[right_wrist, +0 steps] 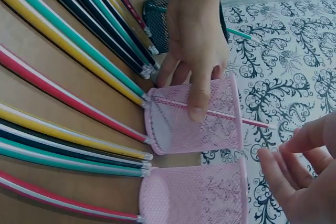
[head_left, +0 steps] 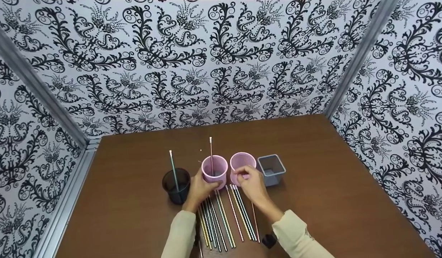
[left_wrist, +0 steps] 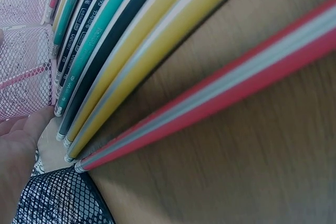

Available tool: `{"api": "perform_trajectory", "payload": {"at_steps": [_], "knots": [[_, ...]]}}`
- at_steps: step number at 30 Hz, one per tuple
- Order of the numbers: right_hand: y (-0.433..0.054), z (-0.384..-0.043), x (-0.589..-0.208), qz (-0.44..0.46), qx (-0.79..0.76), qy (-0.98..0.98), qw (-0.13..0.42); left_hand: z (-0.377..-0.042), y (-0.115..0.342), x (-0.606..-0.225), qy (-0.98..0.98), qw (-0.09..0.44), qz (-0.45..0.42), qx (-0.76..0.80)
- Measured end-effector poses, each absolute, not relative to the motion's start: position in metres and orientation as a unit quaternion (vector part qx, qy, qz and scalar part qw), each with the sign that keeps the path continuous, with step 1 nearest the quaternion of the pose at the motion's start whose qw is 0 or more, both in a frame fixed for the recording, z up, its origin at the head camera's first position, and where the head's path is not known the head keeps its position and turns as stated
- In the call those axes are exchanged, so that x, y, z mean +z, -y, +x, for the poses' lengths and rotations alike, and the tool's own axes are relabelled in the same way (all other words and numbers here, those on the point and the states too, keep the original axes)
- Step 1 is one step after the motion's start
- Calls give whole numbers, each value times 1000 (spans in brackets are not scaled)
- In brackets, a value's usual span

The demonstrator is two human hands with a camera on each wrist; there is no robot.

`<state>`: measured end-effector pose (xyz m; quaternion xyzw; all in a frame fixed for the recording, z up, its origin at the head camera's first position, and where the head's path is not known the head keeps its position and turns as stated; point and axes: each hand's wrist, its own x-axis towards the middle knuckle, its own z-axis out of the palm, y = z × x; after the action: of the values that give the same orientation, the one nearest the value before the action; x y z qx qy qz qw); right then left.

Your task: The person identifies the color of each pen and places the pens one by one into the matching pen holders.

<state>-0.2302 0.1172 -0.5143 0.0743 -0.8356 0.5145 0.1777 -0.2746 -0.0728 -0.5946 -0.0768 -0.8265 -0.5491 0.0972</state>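
My left hand (head_left: 202, 187) grips the wall of a pink mesh cup (head_left: 214, 172), thumb across its side (right_wrist: 199, 93). One pink pencil (head_left: 210, 152) stands in that cup. My right hand (head_left: 248, 179) hovers at the near rim of a second pink mesh cup (head_left: 242, 162); in the right wrist view its fingers (right_wrist: 294, 177) are loosely curved and hold nothing. Several coloured pencils (head_left: 224, 216) lie in a row on the table in front of the cups, their ends shown close up (left_wrist: 157, 66). A left fingertip (left_wrist: 23, 140) rests beside the pink mesh (left_wrist: 21, 77).
A black mesh cup (head_left: 176, 185) holding a teal pencil (head_left: 173, 168) stands left of the pink cups, and a grey square cup (head_left: 272, 169) stands right of them. A small dark object (head_left: 269, 240) lies near my right sleeve. Patterned walls enclose the brown table (head_left: 332, 186).
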Motion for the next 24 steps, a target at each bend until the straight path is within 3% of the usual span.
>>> {"api": "perform_trajectory", "payload": {"at_steps": [4, 17, 24], "knots": [[-123, -222, -523, 58, 476, 860, 173, -275, 73, -596, 831, 98, -76, -543], [-144, -214, -554, -43, 346, 935, 56, -273, 75, -597, 833, 112, -64, -538], [-157, -211, -575, -45, 342, 939, 13, -273, 72, -597, 833, 108, -62, -539]]}}
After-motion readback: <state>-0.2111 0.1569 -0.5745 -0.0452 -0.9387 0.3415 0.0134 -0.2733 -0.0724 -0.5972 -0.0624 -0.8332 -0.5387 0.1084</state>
